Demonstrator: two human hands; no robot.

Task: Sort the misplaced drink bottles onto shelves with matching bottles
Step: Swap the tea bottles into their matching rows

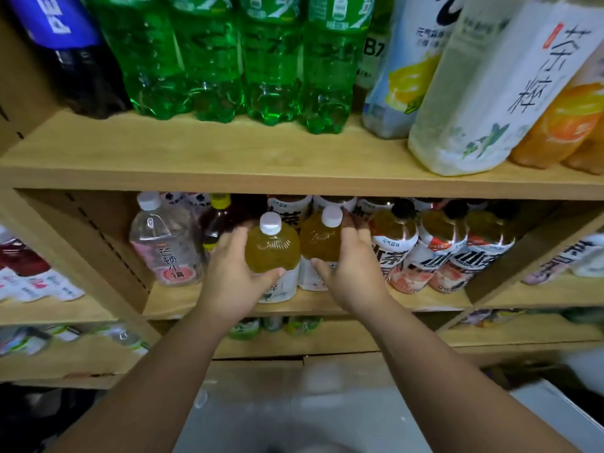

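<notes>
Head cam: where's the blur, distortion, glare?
Head view: fisheye tilts the white-label tea bottle at upper right; the lower-left bottles and the white surface at bottom are smeared; left hand gripping the left amber bottle and right hand gripping the right amber bottle read fairly sharp; small glints on the green bottles.

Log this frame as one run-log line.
view: head | left hand: grips left white-capped tea bottle | right hand: grips right white-capped tea bottle | both bottles: upright, middle shelf front
</notes>
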